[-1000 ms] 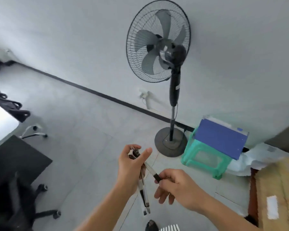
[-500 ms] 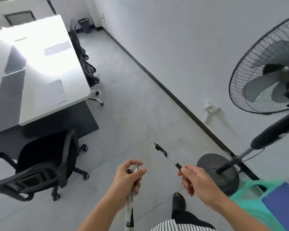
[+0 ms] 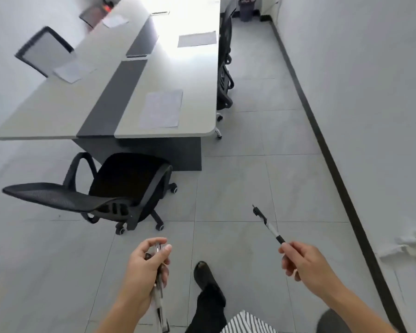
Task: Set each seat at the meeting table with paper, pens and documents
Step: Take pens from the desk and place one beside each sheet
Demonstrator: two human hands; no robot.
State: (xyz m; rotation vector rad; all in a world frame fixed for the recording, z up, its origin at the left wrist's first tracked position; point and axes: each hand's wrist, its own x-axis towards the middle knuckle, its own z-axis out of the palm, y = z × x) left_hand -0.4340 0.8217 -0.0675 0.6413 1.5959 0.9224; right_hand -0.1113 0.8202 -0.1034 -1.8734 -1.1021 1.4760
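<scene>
We stand on the floor well apart from the table [image 3: 197, 104], which lies ahead and to the left of both hands. The right hand [image 3: 308, 267] pinches one pen [image 3: 268, 224] by its lower end between thumb and fingertips. The pen's long axis runs from the fingers up and to the left, and its black clip end points toward the near right corner of the table. The left hand [image 3: 145, 267] is curled around a bundle of pens [image 3: 159, 304]. The bundle's long axis runs nearly straight toward us, one end showing above the fist and the rest hanging below it. A sheet [image 3: 161, 109] lies flat by the near right corner, its long axis running along the table's length. No pen is visible beside it. We judge this seat to be the next one to receive a pen. The sheet lies above the left hand in the view, so that hand is the nearer in line, but the right hand carries the separated pen. A chair [image 3: 120, 186] stands turned at the near end, between us and the table. We judge that the approach should pass along the right edge.
</scene>
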